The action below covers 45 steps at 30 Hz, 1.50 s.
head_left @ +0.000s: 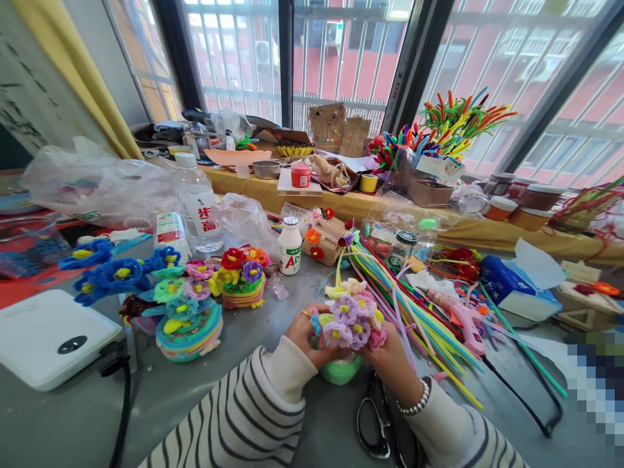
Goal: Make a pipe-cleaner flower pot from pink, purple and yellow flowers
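Note:
Both my hands close around a small bunch of pipe-cleaner flowers (pixel 351 318), lilac, pink and yellow, rising from a green pot (pixel 340 372) on the grey table. My left hand (pixel 308 335) wraps the left side of the bunch. On the right side, my right hand (pixel 390 354) grips it just below the blossoms. My fingertips are partly hidden by the petals. Scissors (pixel 374 422) with black handles lie on the table beneath my right wrist. To the right of the hands spreads a bundle of long coloured pipe cleaners (pixel 414 305).
A pink glue gun (pixel 463 325) with a black cord lies at right, near a blue tissue box (pixel 519 286). Finished flower pots (pixel 189 331), a white bottle (pixel 290 247), a water bottle (pixel 199 208) and a white power bank (pixel 53 338) stand at left. Windows line the back.

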Tool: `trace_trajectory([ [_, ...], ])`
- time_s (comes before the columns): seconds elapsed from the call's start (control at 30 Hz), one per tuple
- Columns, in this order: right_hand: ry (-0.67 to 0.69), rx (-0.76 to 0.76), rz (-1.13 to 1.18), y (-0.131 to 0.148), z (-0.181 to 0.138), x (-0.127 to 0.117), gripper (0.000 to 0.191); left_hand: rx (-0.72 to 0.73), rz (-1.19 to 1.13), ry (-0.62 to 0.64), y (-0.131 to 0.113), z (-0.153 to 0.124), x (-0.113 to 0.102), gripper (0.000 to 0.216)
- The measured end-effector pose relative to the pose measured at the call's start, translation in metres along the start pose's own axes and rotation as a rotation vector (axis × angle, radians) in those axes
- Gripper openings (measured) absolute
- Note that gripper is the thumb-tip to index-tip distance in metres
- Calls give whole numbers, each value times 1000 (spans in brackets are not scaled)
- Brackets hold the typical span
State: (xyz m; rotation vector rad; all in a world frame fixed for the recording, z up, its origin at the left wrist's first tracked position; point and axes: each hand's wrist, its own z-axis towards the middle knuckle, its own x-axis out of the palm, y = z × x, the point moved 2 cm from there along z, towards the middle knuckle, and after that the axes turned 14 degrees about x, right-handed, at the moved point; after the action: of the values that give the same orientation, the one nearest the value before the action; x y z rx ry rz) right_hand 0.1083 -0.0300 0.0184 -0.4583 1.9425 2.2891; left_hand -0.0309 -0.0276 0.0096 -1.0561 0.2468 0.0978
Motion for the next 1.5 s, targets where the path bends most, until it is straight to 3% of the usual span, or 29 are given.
trace_trajectory([
  [0.2,39,3,36,1,3,2,22,17,-19,7,1,0,1,39],
  [0.43,12,121,146,-2,2,5,21,20,92,43,7,-2,-1,41],
  [0.6,79,86,89,-1,0,2,38,59,75,112,6,-9,-4,50],
  [0.9,145,-105,-92,8,3,-8,38,-47,-26,177,17,-11,-4,73],
  [1.3,52,-55,-157,-8,2,-7,55,-37,9,244,7,-8,-6,72],
  [1.5,60,-40,-137,-7,1,-2,50,-42,64,219,3,-8,-6,73],
])
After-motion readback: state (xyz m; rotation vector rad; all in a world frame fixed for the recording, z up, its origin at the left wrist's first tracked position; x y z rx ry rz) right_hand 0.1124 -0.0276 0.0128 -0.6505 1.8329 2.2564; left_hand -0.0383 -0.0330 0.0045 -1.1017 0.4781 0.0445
